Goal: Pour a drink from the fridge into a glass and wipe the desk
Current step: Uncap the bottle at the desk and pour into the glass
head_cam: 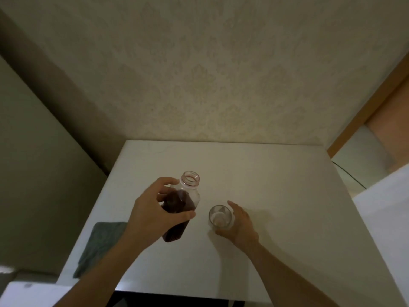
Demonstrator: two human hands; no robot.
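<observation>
The patterned wall point(199, 69) fills the upper half of the view, and in the dim light its motif is faint. Below it the white desk point(254, 173) spreads out; its near edge is cut off at 6 o'clock by something dark that cannot be made out, and its right side is overlapped at 3 o'clock by another pale surface point(385, 213). At 9 o'clock a shadowed corner point(44, 103) hides whatever stands there.

A grey-green cloth point(97, 247) lies flat at the desk's 8 o'clock edge, its right part covered by the left forearm.

The bottle point(184, 204) stands just left of centre, uncapped, with dark reddish drink filling most of it below a clear shoulder. Its long axis runs from base at 7 o'clock to open mouth at 1 o'clock, leaning away from the camera; whether the base touches the desk is hard to tell. The left hand point(152, 211) is wrapped round its middle, thumb across the near face, fingers curled over the far side, hiding much of the body.

The right hand point(240, 224) is half open, cupping the glass point(220, 217) from its 4 o'clock side, fingers reaching past its far side and the thumb low at its base. The glass sits upright just right of the bottle, mouth up; its contents are too unclear to judge.
</observation>
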